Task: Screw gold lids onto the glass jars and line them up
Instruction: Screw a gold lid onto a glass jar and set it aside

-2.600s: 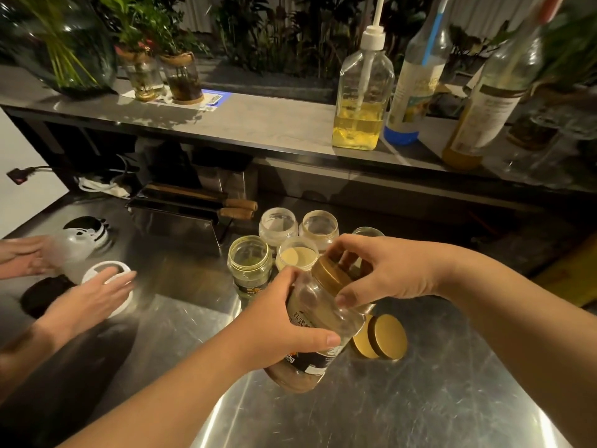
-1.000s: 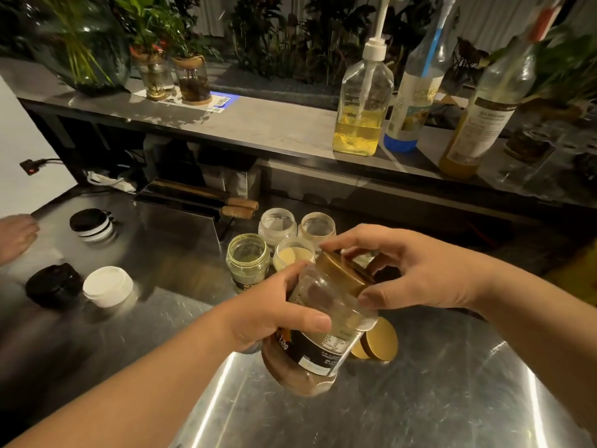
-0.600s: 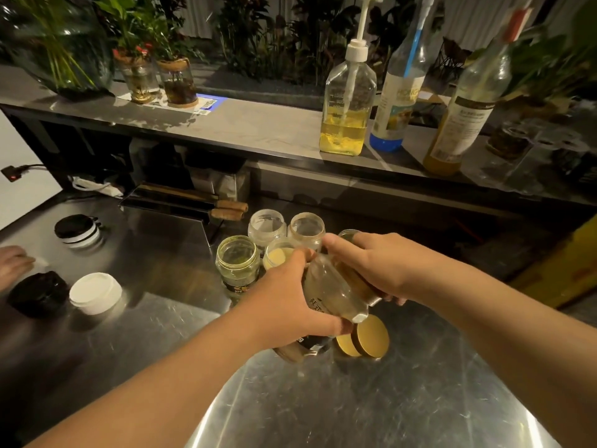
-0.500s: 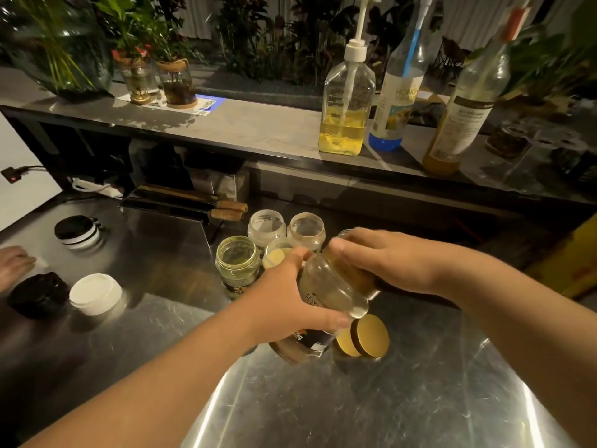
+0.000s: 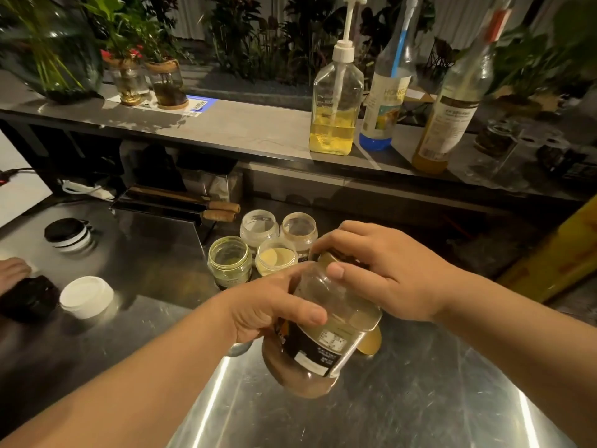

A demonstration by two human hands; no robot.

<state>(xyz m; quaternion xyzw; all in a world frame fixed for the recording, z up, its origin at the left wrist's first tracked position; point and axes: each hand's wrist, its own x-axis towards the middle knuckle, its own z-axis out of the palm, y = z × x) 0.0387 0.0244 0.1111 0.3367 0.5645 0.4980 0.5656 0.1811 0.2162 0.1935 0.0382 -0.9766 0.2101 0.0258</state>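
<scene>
Holding tilted glass jar (image 5: 326, 321) in left hand (image 5: 271, 308), mouth pointing away, right hand (image 5: 384, 270) grip apparently pinching gold lid (image 5: 326, 257)

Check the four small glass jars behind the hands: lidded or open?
Open. All four small glass jars show bare mouths.

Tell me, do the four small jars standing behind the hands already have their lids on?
No, the four small jars stand open-mouthed, and you can see straight down into each one.
</scene>
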